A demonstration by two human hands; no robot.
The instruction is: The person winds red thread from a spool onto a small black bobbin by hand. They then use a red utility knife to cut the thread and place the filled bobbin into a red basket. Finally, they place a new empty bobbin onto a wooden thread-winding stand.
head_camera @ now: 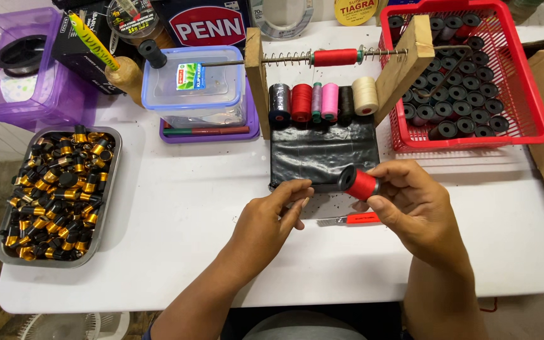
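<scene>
Right now my right hand [413, 204] is clamped on a red spool [359, 182] with a black end, holding it just above the white tabletop [177, 208]. My left hand [275, 217] has its fingertips pinched together beside it; what they pinch I cannot tell. Beneath lies a red-handled tool [351, 219]. Beyond sits a black block [322, 151], then a row of thread spools [322, 101], with a red basket [524, 113] far right.
</scene>
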